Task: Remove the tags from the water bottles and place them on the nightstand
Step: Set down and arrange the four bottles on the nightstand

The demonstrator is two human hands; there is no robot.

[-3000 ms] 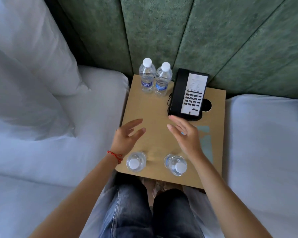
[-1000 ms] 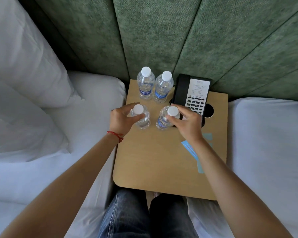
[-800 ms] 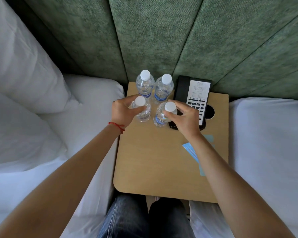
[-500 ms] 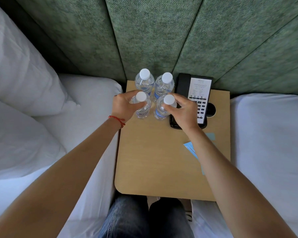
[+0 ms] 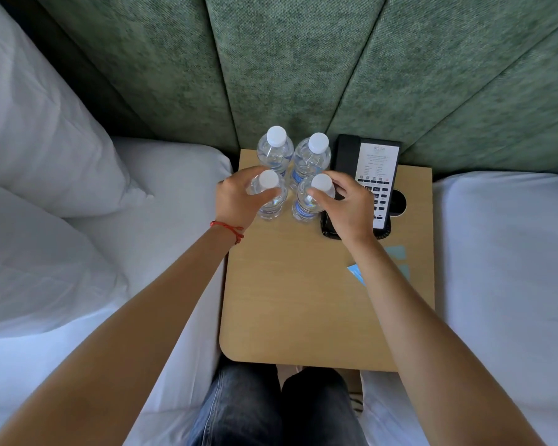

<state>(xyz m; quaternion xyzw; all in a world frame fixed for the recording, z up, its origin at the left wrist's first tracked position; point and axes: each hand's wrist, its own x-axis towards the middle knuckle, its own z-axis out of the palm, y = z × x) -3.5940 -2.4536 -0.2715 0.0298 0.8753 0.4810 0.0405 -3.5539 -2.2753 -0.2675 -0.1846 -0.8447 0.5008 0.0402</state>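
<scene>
The left hand grasps the front-left water bottle and the right hand the front-right water bottle. Both stand upright near the worktop's far-left corner, just before two rear bottles.

Red string bracelet, dark jeans.

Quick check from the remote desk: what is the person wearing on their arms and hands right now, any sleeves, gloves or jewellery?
Both forearms are bare, with no sleeves in view and no gloves. The left hand has a thin red string bracelet at the wrist, with a small knotted end hanging off it. The right hand and its wrist show no jewellery or watch. No rings are visible on either hand.
</scene>
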